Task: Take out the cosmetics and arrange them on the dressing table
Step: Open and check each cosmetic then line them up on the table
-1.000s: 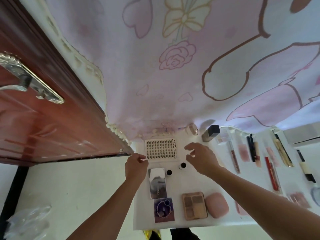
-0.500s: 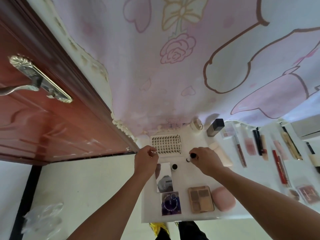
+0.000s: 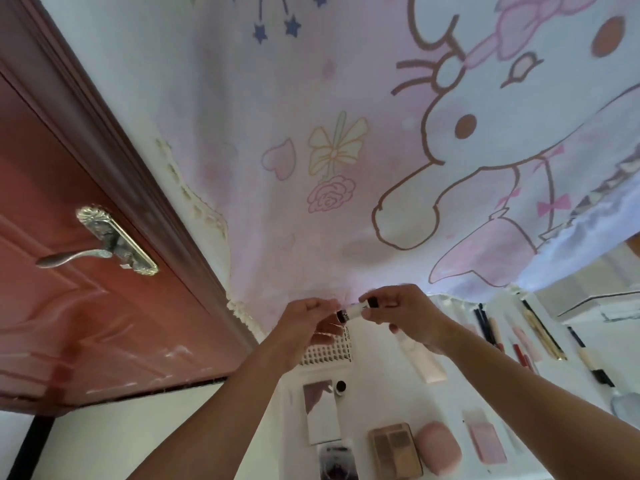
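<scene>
Both hands are raised above the white dressing table. My right hand pinches a small white tube with a black cap. My left hand holds the tube's other, dark end, fingers closed around it. Below the hands lie a white sheet of dotted stickers, a mirror compact, one small black-topped pot, a brown eyeshadow palette, a pink sponge case and a dark purple compact. Pencils, brushes and lip sticks lie in a row at the right.
A red-brown door with a silver lever handle stands at the left. A pink cartoon cloth hangs behind the table. A pale tube and a pink flat case lie on the table. A white box sits far right.
My right hand picked up one small black-topped item from the table and both hands rose with it. The head tilted up, showing more of the cloth and door.
</scene>
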